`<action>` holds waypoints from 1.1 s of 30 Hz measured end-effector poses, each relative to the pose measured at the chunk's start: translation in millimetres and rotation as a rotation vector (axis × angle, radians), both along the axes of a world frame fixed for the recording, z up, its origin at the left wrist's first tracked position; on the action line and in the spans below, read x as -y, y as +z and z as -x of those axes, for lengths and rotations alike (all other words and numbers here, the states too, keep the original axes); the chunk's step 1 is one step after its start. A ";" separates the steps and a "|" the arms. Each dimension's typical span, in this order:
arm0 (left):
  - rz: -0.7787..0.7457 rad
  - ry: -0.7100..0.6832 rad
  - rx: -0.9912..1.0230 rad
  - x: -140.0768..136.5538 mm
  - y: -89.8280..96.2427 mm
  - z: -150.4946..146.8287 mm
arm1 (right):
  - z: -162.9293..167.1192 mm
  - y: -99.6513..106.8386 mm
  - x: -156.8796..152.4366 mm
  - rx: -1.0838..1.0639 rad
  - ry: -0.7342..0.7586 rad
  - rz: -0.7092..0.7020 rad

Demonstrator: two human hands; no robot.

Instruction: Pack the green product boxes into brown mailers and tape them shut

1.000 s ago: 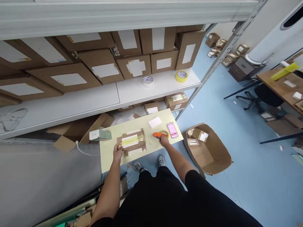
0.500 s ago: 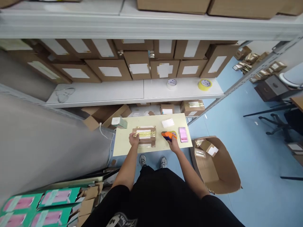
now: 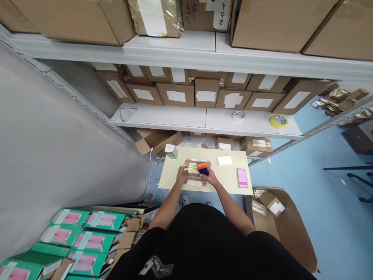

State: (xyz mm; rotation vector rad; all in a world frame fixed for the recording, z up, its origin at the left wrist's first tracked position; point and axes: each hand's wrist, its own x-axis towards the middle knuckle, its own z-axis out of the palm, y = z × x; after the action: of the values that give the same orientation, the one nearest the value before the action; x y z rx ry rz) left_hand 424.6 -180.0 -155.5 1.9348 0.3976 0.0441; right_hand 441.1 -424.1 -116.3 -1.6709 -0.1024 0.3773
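Note:
A small flat cardboard box with a pale label and shiny clear tape across it lies on the pale yellow tabletop. At its left end, my left hand is closed on the edge, fingertips on the top. My right hand grips an orange and dark blue tape dispenser over the right half of the box. The dispenser covers part of the label and tape. I cannot tell whether its head touches the box.
On the table stand a small pale green box, a white pad and a pink blurred item. A large open carton holds packages on the right. Shelves of cartons rise behind, with tape rolls. Green boxes lie lower left.
My right hand has brought the tape dispenser left, from beside the box to over its right half. My left hand stays at the box's left end. The camera view has shifted.

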 end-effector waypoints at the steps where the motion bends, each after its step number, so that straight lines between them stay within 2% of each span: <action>1: -0.034 0.010 0.024 -2.3 1.9 4.8 | -0.1 -2.8 0.5 0.003 -0.007 -0.002; 4: -0.048 0.022 0.067 -0.2 8.2 18.4 | 1.4 -8.0 3.0 0.013 -0.023 0.002; 9: 0.301 -0.150 -0.002 23.3 25.4 27.7 | 2.3 -11.0 2.6 0.038 -0.023 0.000; 13: 0.500 -0.273 0.033 31.8 51.5 23.5 | 2.1 -12.3 0.7 0.049 -0.012 -0.010; 20: 0.534 -0.383 0.111 19.7 100.8 19.6 | 2.0 -6.6 -1.0 0.055 -0.001 0.044; 23: 0.559 -0.368 0.158 22.3 114.5 19.3 | 2.2 -3.6 -0.8 0.059 0.016 0.053; 29: 0.651 -0.224 0.228 26.5 139.6 11.3 | 3.5 1.5 -2.0 0.058 0.036 0.074; 33: 0.570 -0.150 0.233 11.7 150.3 4.5 | 5.4 2.1 -4.7 0.071 0.051 0.117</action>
State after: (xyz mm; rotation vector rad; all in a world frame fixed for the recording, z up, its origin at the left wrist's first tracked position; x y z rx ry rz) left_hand 420.1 -191.7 -5.2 1.3707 0.0897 0.0514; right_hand 435.6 -419.4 -114.2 -1.8002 -0.1788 0.3676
